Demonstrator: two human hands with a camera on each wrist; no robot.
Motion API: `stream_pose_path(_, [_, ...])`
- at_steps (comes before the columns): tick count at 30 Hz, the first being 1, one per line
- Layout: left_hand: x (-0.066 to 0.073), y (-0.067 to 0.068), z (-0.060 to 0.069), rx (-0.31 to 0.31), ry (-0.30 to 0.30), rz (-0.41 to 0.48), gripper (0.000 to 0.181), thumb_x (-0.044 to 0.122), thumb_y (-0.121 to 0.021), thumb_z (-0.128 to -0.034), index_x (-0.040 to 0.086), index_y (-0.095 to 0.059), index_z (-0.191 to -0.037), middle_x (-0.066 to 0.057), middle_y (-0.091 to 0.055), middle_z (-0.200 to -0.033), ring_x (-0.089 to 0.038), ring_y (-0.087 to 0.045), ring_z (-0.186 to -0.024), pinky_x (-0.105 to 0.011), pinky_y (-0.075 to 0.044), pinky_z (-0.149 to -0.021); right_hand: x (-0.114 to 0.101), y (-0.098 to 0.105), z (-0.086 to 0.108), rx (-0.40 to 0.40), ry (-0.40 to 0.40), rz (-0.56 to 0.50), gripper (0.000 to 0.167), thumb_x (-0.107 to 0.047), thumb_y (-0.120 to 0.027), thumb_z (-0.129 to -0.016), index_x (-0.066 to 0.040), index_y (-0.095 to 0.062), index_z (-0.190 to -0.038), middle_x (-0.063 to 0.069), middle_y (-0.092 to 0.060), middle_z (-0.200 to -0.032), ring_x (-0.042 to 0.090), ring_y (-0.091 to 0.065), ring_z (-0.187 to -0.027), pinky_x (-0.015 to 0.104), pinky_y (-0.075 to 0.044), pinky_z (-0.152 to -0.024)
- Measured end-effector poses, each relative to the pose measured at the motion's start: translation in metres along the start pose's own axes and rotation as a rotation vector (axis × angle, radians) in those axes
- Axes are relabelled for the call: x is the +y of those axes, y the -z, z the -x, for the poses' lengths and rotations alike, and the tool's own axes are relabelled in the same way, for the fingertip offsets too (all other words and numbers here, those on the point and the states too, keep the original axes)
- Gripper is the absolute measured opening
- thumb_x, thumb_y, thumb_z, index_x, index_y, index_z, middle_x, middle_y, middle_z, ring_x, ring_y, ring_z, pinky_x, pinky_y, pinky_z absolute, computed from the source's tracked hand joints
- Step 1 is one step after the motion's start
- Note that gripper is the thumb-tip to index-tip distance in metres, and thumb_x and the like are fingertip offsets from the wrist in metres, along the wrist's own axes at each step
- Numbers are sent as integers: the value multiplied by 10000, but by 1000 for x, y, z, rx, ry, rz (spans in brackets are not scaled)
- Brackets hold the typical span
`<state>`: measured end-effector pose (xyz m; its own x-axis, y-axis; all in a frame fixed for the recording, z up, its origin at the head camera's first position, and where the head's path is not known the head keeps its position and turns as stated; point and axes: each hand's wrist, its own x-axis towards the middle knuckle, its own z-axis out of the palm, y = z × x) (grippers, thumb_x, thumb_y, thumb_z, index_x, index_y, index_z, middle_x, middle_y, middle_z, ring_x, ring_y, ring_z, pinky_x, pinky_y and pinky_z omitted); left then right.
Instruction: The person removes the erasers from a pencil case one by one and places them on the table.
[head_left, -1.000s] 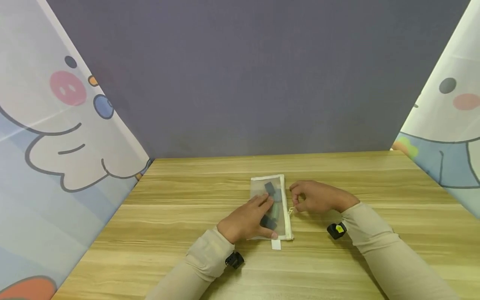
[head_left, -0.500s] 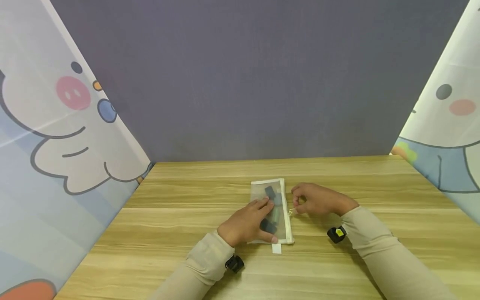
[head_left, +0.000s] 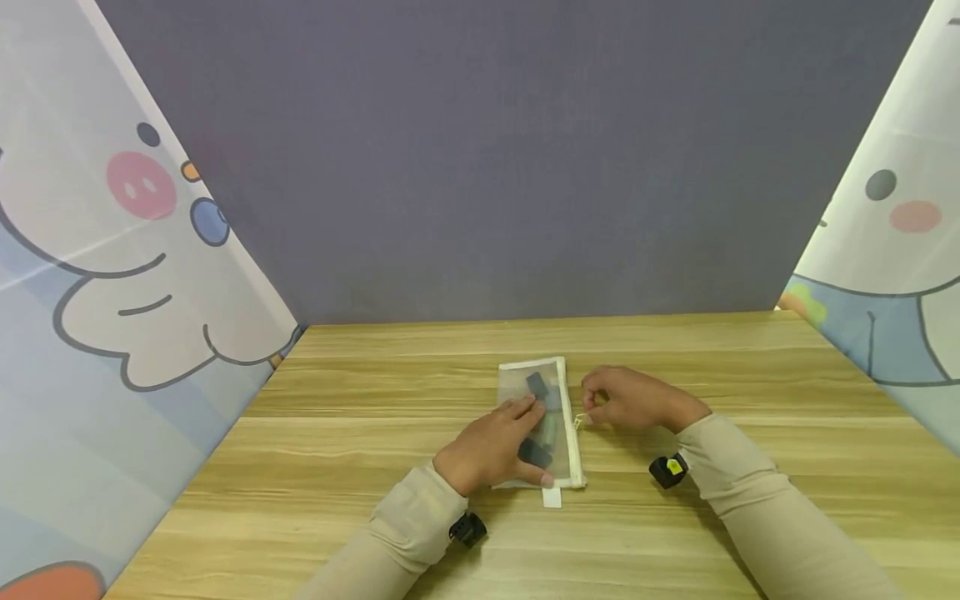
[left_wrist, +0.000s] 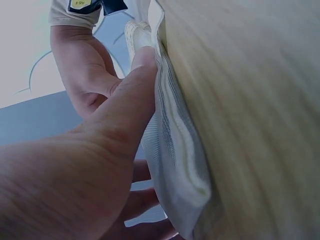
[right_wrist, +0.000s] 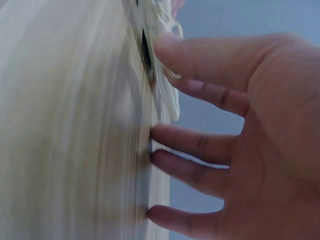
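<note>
A flat, see-through mesh zip pouch [head_left: 512,380] with white edging lies on the table in the head view. Dark rectangular pieces [head_left: 535,452] and a paler item show through its mesh. My left hand [head_left: 489,446] rests on the pouch with fingers spread, its thumb near the zipped edge at the bottom. Beside the right edge, my right hand [head_left: 632,398] pinches the small cream zipper pull [head_left: 577,422] between thumb and index finger. In the right wrist view, the other fingers [right_wrist: 192,137] stretch toward the tabletop. Part of the pouch is hidden under my left hand.
The wood-grain table [head_left: 360,467] extends around the pouch on all sides. A small white tag [head_left: 552,497] sticks out from the pouch's near edge. Behind stands a dark grey panel [head_left: 480,167], with cartoon-printed sheets [head_left: 67,217] at both sides.
The head view has shifted slightly, so the scene sits a little lower in it. Both hands keep their hold, and I see no clear movement of the zipper pull along the edge.
</note>
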<state>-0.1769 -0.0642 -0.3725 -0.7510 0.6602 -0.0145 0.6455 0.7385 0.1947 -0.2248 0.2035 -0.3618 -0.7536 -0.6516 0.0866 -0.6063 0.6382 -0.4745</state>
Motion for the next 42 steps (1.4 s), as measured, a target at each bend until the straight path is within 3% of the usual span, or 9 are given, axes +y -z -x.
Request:
stream_pose_path(19, [0,0,-1,-15,14,-38,1000,643,-697,-818,91,-340,-1571,-119,-284,-1619,-357,-317,-1450,-449,-350,-1123,0,-5,-4,73,-31,18,198,-143,-724,-921,-173,-593,-776,-41,-550,-817,143,-501,-759,353,-423,-686])
stream_pose_path(26, [0,-2,-1,-16,14,-44,998,652,-683,-823,99,-333,-1575,-118,-281,-1620,-363,-325,-1445,-462,-366,-1111,-4,-5,-6,95,-108,41,165,-118,-723,-915,-153,-612,-799,-25,-573,-846,166,-516,-802,388,-438,-738])
stream_pose_path(35, [-2,0,-1,14,-10,-62,1012,657,-692,-814,75,-344,-1566,-130,-321,-1599,-351,-353,-1432,-463,-382,-1099,-5,-8,-11,138,-144,63,166,-122,-743,-898,-139,-616,-793,-22,-588,-825,167,-513,-770,382,-439,-714])
stream_pose_path(42, [-2,0,0,20,-15,-73,997,657,-691,-821,78,-355,-1561,-124,-333,-1591,-323,-362,-1429,-449,-405,-1081,-5,-11,-13,156,-228,93,174,-154,-738,-912,-157,-609,-796,-19,-571,-808,171,-501,-742,376,-431,-693])
